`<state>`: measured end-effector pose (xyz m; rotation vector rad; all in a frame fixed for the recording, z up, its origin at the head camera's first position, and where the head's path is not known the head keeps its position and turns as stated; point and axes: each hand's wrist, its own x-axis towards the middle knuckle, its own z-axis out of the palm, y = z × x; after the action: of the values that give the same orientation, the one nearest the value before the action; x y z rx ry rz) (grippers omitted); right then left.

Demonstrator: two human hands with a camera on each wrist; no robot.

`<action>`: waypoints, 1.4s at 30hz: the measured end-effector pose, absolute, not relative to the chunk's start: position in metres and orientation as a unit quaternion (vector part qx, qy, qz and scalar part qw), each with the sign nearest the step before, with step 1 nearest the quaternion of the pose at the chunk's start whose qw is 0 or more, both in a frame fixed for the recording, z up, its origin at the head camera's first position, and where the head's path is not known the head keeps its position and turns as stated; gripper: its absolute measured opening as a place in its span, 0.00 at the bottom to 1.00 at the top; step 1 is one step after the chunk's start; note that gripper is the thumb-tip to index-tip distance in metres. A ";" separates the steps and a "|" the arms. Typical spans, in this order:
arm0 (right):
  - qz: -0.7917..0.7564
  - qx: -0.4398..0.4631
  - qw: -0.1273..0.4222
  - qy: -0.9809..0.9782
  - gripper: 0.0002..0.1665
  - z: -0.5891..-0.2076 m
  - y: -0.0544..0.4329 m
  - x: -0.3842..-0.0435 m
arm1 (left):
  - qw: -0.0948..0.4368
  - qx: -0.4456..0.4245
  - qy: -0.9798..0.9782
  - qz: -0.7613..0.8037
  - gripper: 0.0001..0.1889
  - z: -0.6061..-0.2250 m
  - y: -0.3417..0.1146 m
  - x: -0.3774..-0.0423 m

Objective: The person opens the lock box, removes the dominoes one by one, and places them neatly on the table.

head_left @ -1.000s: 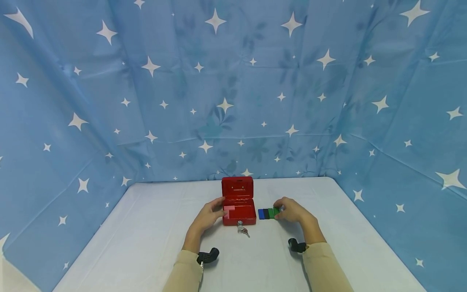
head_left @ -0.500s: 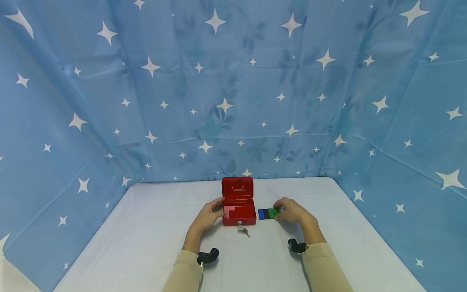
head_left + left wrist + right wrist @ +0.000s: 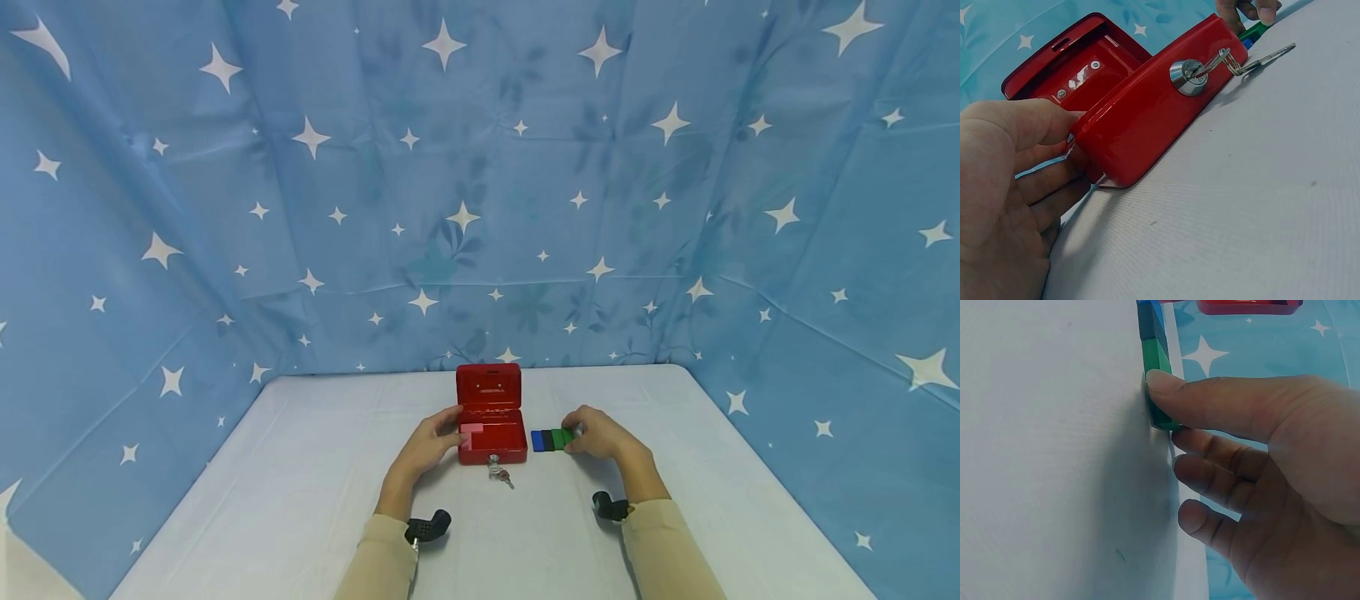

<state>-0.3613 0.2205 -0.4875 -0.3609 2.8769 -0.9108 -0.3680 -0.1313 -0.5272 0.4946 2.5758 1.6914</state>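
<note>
A red cash box (image 3: 513,456) stands on the white table with its lid (image 3: 489,385) up. My left hand (image 3: 425,443) grips the box's left side, thumb over the rim and fingers along the outer wall. Pink flat pieces (image 3: 472,427) lie inside at the left. A key sits in the front lock (image 3: 1190,77), and another key (image 3: 1269,57) hangs from its ring. To the right lie flat blocks in a row: blue (image 3: 537,440), black (image 3: 548,439) and green. My right hand (image 3: 600,433) pinches the outermost green block (image 3: 1161,415) between thumb and index finger, partly covering it.
The white table (image 3: 315,467) stretches around the box and blocks. A blue curtain with white stars (image 3: 450,125) stands behind the table and along both sides. Each wrist carries a black camera mount (image 3: 429,526).
</note>
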 end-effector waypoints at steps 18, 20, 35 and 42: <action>-0.289 -0.124 0.050 0.948 0.25 -0.485 0.219 -0.360 | 0.010 0.154 0.828 0.539 0.34 -0.526 -0.132 -0.367; -0.287 -0.123 0.051 0.949 0.25 -0.485 0.219 -0.360 | 0.010 0.155 0.828 0.539 0.34 -0.526 -0.132 -0.367; -0.290 -0.134 0.052 0.946 0.26 -0.484 0.220 -0.360 | 0.007 0.161 0.826 0.540 0.33 -0.525 -0.131 -0.367; -0.290 -0.138 0.050 0.946 0.26 -0.484 0.220 -0.360 | 0.007 0.163 0.825 0.541 0.33 -0.524 -0.131 -0.365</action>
<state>-0.3599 0.2197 -0.4840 -0.4192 2.8794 -0.8842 -0.3654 -0.1315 -0.5242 0.5099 2.5792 1.6927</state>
